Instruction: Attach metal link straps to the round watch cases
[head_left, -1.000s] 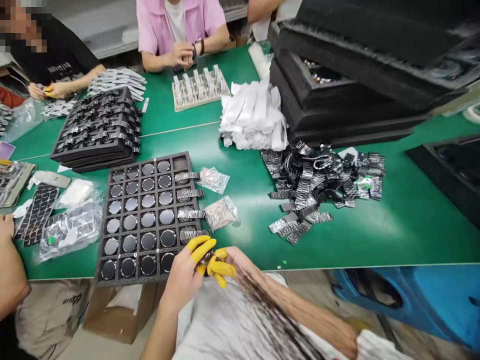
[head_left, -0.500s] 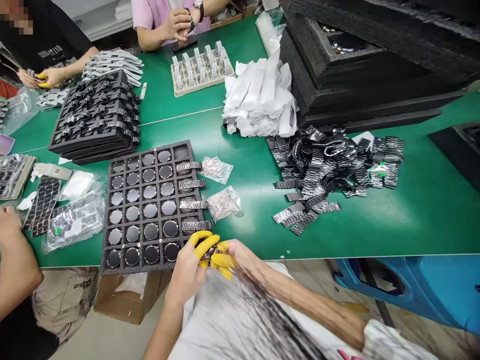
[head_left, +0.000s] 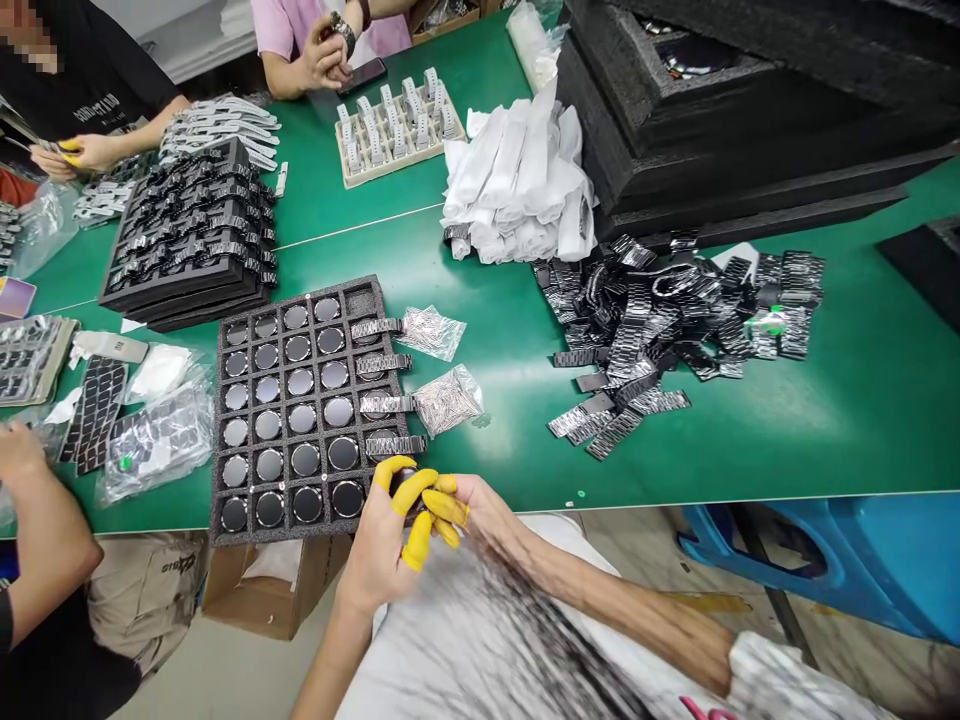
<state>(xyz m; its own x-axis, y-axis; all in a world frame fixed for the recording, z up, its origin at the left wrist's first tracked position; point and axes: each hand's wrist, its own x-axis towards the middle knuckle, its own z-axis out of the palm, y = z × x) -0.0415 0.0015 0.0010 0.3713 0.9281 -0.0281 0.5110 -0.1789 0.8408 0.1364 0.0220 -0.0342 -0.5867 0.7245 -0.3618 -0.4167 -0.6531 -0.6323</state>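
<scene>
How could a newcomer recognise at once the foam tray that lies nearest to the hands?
On the green table, find the person's left hand at the front. The black foam tray lies just left of that hand. Most of its cells show round watch faces without bands, whereas the stacked trays behind it are covered by black link bands.

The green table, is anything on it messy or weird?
A bit messy: on the right, black metal straps lie in a jumbled heap on the green table, a few poking toward its near edge. It looks odd beside the round watch faces, set in neat rows in the foam tray.
</scene>
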